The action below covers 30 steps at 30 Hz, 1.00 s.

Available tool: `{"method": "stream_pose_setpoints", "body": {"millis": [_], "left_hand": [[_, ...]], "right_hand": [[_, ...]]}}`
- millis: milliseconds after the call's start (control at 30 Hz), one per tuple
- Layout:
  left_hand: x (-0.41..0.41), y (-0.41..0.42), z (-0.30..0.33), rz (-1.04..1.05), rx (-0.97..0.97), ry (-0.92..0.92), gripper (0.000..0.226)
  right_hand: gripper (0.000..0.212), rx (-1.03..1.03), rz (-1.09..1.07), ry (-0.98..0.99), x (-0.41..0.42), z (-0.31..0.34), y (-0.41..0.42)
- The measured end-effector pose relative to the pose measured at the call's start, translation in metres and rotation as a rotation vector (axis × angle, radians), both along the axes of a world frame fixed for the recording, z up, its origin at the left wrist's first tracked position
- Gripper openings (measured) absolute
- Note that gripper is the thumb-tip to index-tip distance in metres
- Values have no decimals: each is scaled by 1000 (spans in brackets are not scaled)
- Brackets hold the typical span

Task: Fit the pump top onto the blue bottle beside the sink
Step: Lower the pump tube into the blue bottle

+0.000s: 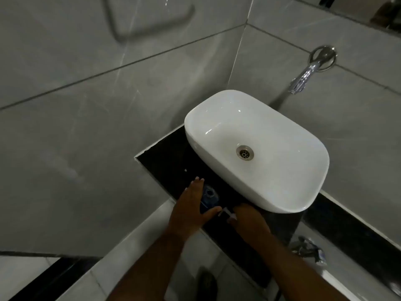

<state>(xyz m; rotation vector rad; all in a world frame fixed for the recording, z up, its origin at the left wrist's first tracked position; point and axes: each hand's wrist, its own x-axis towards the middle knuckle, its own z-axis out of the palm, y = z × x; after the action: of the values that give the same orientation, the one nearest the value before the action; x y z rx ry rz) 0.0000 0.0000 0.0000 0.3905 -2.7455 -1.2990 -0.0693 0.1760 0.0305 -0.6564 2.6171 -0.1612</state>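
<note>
The blue bottle [208,197] stands upright on the black counter [165,157], just left of the white sink [256,148]. Its round neck is uncovered and faces up. My left hand [191,210] wraps around the bottle's left side, fingers behind it and thumb in front. My right hand [249,219] is low on the counter to the right of the bottle, closed on the pump top [227,212], whose pale tube sticks out toward the bottle. Most of the pump top is hidden in my hand.
A chrome tap [303,77] juts from the tiled wall behind the sink. The sink has a metal drain [244,154]. A second chrome fitting [308,248] sits low at the right. The counter's front edge drops to the tiled floor below my arms.
</note>
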Motion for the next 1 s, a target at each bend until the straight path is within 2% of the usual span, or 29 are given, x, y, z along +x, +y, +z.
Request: {"method": "stream_pose_setpoints", "body": {"millis": [67,167,233,300,367,467,567,633,767,1000], "left_hand": [[-2,1,-2,6,1,37,98],[0,2,-3,11,-37,53,100],[1,1,-4,5,-109,76,102],[0,-2,-5,-4,-201,102,104],[-1,-6,-4,-16,-277,98,106],[-2,-9,-3,-26,-317,88,105],[-1,-7,-5,-25,-293,72,104],[0,-7,-7,-25,-282,79,103],[0,-6,-7,-23,-259,88,103],[0,-7,-12,-23,-271,80,103]], "right_hand": [[26,54,3,-37,-2,-1,-2],[23,18,-17,-50,-5,5,-7],[18,-114,-59,-52,-8,16,-12],[22,-295,-122,-37,-8,32,-15],[27,-440,-171,70,-5,51,-15],[26,-491,-202,265,1,75,-12],[11,-669,-289,374,-1,101,-18],[19,-745,-310,426,-2,118,-27],[27,-876,-203,424,4,136,-41],[24,-888,-184,343,12,114,-58]]}}
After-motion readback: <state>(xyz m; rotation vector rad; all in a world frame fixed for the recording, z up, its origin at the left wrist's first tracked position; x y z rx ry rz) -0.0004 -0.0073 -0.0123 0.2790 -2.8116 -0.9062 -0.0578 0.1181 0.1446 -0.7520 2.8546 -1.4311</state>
